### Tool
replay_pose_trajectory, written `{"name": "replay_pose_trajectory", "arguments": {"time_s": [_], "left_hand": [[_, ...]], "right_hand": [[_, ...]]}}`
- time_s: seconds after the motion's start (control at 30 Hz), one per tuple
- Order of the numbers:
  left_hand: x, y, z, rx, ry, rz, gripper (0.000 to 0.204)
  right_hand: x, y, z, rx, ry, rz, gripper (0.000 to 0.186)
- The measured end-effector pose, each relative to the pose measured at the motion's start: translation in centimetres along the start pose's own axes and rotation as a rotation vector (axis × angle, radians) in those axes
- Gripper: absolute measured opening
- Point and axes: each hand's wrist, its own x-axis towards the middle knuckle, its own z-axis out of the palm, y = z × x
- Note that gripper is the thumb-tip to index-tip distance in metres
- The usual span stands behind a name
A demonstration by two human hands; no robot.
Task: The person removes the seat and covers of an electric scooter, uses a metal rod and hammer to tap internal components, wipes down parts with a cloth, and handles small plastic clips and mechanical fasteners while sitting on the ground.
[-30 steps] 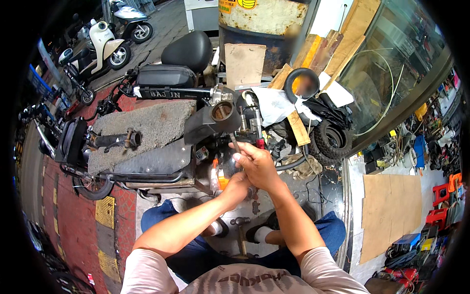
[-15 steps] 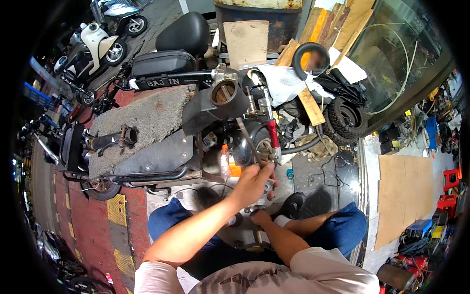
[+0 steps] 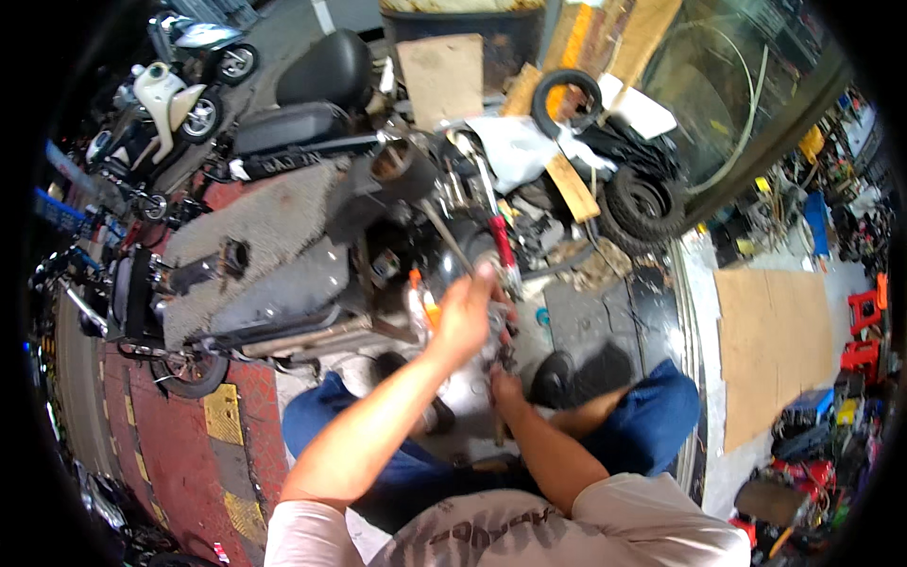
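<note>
Likely positioning step: the left hand (image 3: 463,321) grips the metal rod (image 3: 447,234), the right hand (image 3: 507,389) seems closed on a blurred tool (image 3: 504,357); the next move calls for steady alignment.

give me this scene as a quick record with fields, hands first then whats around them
left hand: closed around a long, thin metal rod
right hand: lower, slightly right of the left hand; blurred, grip unclear
rod angle: slants up and left toward a dark, box-like part with a round opening
right of rod: red-and-silver metal tube
left side: grey, rough mat
right side: black, treaded rubber tyre; flat, brown cardboard sheet
background: cream-coloured scooter, upright
</note>
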Motion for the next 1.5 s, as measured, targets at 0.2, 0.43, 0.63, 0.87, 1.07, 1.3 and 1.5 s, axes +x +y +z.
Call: {"name": "replay_pose_trajectory", "arguments": {"time_s": [0.2,0.43,0.63,0.87,1.07,1.3,1.5], "left_hand": [[0.5,-0.3,1.3,-0.055,0.022,0.073,0.054],[0.6,-0.1,1.7,-0.12,0.021,0.044,0.053],[0.8,-0.3,1.8,-0.045,0.06,0.078,0.055],[1.6,0.0,1.4,-0.056,0.102,0.107,0.057],[1.6,-0.2,1.4,0.064,0.152,0.094,0.058],[1.7,0.0,1.7,0.015,0.148,0.027,0.051],[4.6,-3.7,0.7,0.043,0.233,0.104,0.026]], "right_hand": [[-11.2,-8.2,-8.8,1.004,-0.499,0.094,0.047],[-17.4,-10.5,-10.2,1.134,-0.779,0.029,0.048],[-19.5,-12.7,-10.4,1.405,-0.492,0.291,0.048],[-18.9,-12.6,-11.6,1.107,-0.619,0.081,0.054],[-17.3,-12.8,-11.0,1.098,-0.639,0.144,0.053],[-15.0,-10.4,-11.6,1.05,-0.609,0.192,0.052],[-11.7,-8.5,-10.5,1.069,-0.575,0.281,0.053]]}}
